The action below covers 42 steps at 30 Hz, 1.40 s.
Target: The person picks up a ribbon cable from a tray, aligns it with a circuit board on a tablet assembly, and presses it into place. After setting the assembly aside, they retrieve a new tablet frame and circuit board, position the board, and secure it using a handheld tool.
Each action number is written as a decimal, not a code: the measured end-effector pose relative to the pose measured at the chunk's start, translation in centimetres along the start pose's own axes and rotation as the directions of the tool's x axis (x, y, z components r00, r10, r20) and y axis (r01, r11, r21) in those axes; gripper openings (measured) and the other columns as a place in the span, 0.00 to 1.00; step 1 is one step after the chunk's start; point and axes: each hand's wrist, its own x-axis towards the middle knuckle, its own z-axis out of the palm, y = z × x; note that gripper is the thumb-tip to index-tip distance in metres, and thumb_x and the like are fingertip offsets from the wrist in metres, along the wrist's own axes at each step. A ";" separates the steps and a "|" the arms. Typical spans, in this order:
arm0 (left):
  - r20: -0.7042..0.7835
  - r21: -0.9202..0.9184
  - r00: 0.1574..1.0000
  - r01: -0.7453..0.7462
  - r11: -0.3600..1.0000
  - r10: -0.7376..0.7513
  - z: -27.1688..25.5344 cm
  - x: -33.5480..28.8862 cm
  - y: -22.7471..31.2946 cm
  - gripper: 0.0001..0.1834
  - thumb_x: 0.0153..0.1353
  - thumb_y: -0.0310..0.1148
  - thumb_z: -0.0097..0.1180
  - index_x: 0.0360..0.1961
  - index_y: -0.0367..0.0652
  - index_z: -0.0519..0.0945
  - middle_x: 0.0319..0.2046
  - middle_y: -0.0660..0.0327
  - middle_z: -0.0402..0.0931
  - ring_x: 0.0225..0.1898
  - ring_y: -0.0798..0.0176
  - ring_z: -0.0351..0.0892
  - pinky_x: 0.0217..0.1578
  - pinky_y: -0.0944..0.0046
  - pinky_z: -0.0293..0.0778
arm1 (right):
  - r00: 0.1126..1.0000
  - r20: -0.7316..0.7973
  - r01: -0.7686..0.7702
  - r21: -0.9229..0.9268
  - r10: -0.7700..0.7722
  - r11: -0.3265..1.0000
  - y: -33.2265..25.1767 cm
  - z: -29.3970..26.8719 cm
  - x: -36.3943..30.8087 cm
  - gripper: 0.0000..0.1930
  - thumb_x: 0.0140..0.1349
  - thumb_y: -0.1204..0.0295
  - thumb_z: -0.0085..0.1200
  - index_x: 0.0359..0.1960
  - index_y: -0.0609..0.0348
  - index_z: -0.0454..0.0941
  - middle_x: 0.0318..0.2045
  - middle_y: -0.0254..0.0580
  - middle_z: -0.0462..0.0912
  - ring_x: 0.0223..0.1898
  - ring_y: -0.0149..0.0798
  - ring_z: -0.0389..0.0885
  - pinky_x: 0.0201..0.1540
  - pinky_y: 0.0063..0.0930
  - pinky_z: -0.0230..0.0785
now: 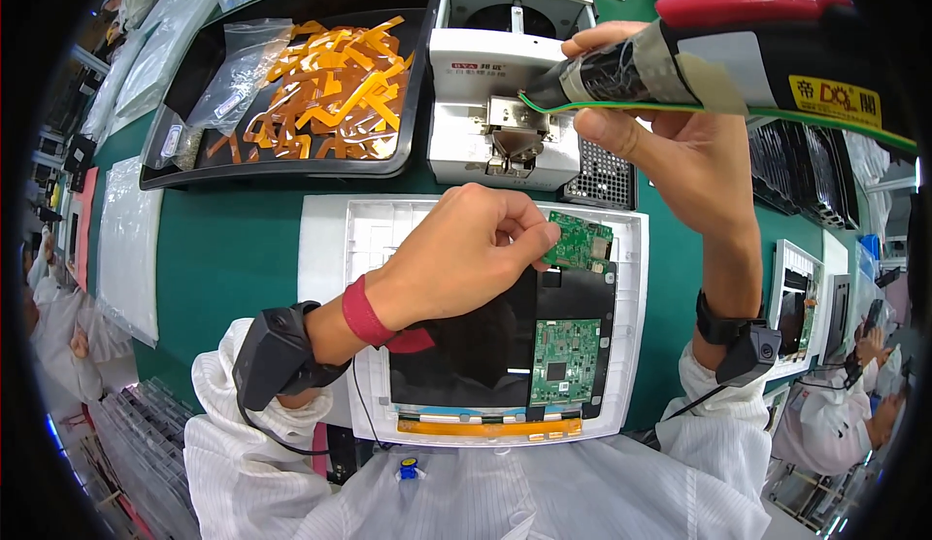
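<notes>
My left hand [466,249], with a red band at its wrist, pinches the edge of a small green circuit board [575,240]. This board lies over the top right part of a black panel [466,355] set in a white plastic frame [636,317]. Lower down on the same panel sits a larger green circuit board [566,360]. My right hand [670,151] is wrapped round a black electric screwdriver [757,59] with a red top. The screwdriver's front end points left, at the pick-up part of a white screw feeder [466,74]; whether its tip touches is hidden.
A black tray [413,103] at the back left holds a heap of orange flex cables [335,103] and a clear bag [238,69]. Beside the feeder stands a perforated dark box [602,179]. A green-and-yellow wire [680,106] runs along the screwdriver. Another white frame [784,317] lies at right.
</notes>
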 end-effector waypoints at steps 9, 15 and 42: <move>-0.016 -0.029 1.000 0.002 1.000 -0.003 0.3 0.0 0.4 0.14 0.71 0.36 0.57 0.34 0.34 0.81 0.27 0.62 0.83 0.19 0.79 0.69 0.20 0.74 0.64 | 0.977 -0.049 -0.201 -0.519 0.206 0.831 -2.2 -1.8 -4.1 0.17 0.50 0.76 0.70 0.42 0.63 0.79 0.36 0.41 0.82 0.28 0.36 0.79 0.32 0.28 0.70; 0.012 -0.119 1.000 0.000 0.993 0.002 1.3 0.8 0.4 0.14 0.72 0.37 0.56 0.35 0.35 0.80 0.28 0.62 0.83 0.20 0.79 0.69 0.21 0.75 0.64 | 0.954 0.060 -0.240 -0.433 0.294 0.869 -1.9 -1.8 -8.7 0.12 0.52 0.77 0.68 0.38 0.61 0.82 0.37 0.39 0.83 0.30 0.35 0.81 0.30 0.28 0.70; 0.138 0.705 0.867 -0.426 0.567 0.480 0.9 0.6 -1.2 0.10 0.63 0.28 0.59 0.45 0.37 0.83 0.46 0.55 0.82 0.43 0.53 0.79 0.45 0.59 0.74 | 0.976 -0.040 -0.193 -0.629 0.216 0.753 1.8 -1.0 -14.0 0.07 0.56 0.80 0.63 0.34 0.60 0.77 0.35 0.41 0.79 0.33 0.49 0.80 0.33 0.38 0.72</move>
